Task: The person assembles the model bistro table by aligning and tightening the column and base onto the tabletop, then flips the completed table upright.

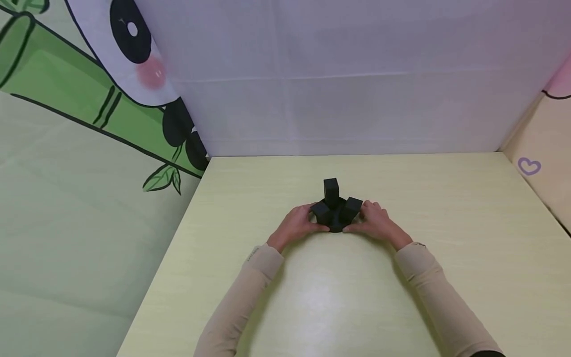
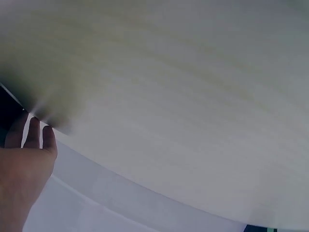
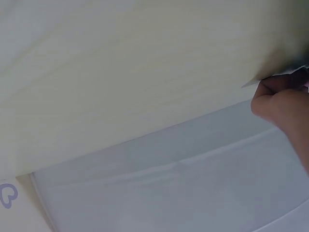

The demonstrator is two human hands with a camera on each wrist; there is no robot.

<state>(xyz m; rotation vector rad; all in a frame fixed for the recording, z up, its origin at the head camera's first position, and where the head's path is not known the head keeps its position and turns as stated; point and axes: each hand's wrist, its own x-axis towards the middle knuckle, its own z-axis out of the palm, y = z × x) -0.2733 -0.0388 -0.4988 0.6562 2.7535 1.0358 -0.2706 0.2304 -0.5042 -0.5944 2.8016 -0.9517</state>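
A black stand with a round base and three blocky uprights sits on the table in the head view. My left hand holds its left side, thumb along the near edge. From the opposite side my right hand grips it, its thumb also at the near edge. In the left wrist view, the fingers of the left hand reach a dark part of the stand at the frame's edge. The right wrist view shows the right hand with curled fingers; the stand is mostly out of that frame.
The pale wood-grain table extends around both arms. Behind it hangs a plain lilac-grey cloth. On the left is a cloth with a green bamboo print, and a cream panel with a purple heart borders the right.
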